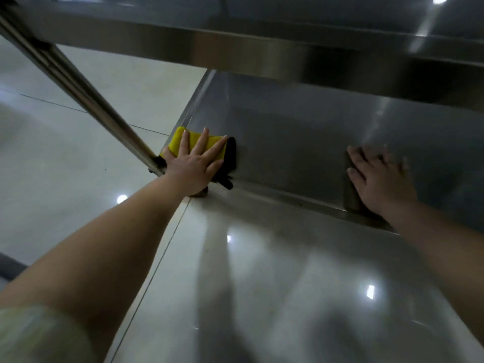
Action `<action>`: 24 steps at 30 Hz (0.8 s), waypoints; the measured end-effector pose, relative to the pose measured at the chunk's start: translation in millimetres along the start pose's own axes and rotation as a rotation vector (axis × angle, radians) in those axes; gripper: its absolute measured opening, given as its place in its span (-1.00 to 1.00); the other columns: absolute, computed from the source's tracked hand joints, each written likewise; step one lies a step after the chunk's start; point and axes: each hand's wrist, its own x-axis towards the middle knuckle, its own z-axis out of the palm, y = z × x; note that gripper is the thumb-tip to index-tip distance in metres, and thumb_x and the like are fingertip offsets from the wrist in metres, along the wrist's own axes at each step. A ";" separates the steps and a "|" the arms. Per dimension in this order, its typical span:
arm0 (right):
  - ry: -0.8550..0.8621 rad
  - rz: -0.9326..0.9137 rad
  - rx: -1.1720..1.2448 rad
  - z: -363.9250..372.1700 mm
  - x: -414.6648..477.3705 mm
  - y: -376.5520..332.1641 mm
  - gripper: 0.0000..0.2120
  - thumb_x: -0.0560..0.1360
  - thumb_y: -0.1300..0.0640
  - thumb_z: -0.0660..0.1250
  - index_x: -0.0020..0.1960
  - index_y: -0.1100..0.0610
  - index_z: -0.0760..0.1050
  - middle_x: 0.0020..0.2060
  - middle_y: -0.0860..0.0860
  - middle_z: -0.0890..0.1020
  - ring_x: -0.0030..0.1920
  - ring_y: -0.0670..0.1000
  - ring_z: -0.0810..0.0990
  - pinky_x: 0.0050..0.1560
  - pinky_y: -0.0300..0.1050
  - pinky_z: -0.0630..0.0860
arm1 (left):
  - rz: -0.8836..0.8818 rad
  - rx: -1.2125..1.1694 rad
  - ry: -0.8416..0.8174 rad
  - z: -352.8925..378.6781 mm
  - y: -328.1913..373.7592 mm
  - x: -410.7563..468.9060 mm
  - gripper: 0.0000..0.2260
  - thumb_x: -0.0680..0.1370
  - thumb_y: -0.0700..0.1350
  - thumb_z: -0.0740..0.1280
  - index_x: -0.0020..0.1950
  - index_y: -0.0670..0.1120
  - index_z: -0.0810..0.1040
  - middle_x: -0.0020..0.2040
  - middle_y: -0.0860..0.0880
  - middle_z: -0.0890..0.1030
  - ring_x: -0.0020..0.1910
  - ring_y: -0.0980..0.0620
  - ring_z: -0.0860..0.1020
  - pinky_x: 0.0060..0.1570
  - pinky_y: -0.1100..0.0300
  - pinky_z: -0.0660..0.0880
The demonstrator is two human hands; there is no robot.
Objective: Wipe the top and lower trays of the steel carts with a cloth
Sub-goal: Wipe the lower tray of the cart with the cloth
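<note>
With the left hand [195, 166] pressing the cloth [175, 144] under flat, spread fingers in the lower tray's [288, 142] corner at centre-left, and the right hand [379, 176] flat and empty at right, the ungripped cloth may bunch against the post [78, 82] and miss that corner.

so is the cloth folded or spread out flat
Folded. The yellow cloth is a compact pad under the flat left hand on the lower tray, with a dark layer showing at its edge.

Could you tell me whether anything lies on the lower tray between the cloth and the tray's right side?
Only the right hand, resting flat on the lower tray to the right of the cloth; the steel between them looks bare.
</note>
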 end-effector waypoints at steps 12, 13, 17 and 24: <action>0.071 -0.003 0.046 16.3 -2.2 5.8 -0.49 0.65 -0.20 -0.15 0.59 -0.22 -0.09 0.60 -0.14 -0.07 0.58 0.13 -0.12 0.53 0.21 -0.20 | 0.224 -0.160 0.009 10.8 174.3 -36.4 -0.50 0.62 0.30 0.00 0.50 0.46 -0.17 0.61 0.16 -0.21 0.58 -0.19 -0.24 0.35 -0.49 -0.07; 0.069 -0.006 0.053 16.6 -2.0 5.1 -0.49 0.65 -0.20 -0.14 0.59 -0.22 -0.08 0.60 -0.14 -0.07 0.58 0.13 -0.12 0.53 0.21 -0.20 | 0.193 -0.138 0.031 10.1 148.1 -30.8 -0.49 0.62 0.29 0.02 0.50 0.46 -0.16 0.61 0.18 -0.20 0.59 -0.16 -0.22 0.37 -0.46 -0.03; 0.094 -0.013 0.060 18.6 -2.3 -2.3 -0.49 0.65 -0.20 -0.12 0.58 -0.22 -0.06 0.60 -0.13 -0.05 0.59 0.15 -0.11 0.52 0.24 -0.19 | -0.146 -0.197 -0.016 2.5 41.4 -3.1 -0.51 0.64 0.26 -0.02 0.50 0.46 -0.20 0.61 0.16 -0.22 0.59 -0.15 -0.23 0.42 -0.42 -0.09; 0.106 -0.022 0.059 20.9 -2.9 -3.3 -0.49 0.65 -0.18 -0.14 0.59 -0.21 -0.07 0.60 -0.12 -0.06 0.58 0.16 -0.12 0.52 0.26 -0.19 | -0.061 -0.231 0.004 0.6 185.2 -2.0 -0.50 0.65 0.25 -0.07 0.54 0.36 -0.21 0.60 0.05 -0.32 0.54 -0.30 -0.32 0.32 -0.53 -0.16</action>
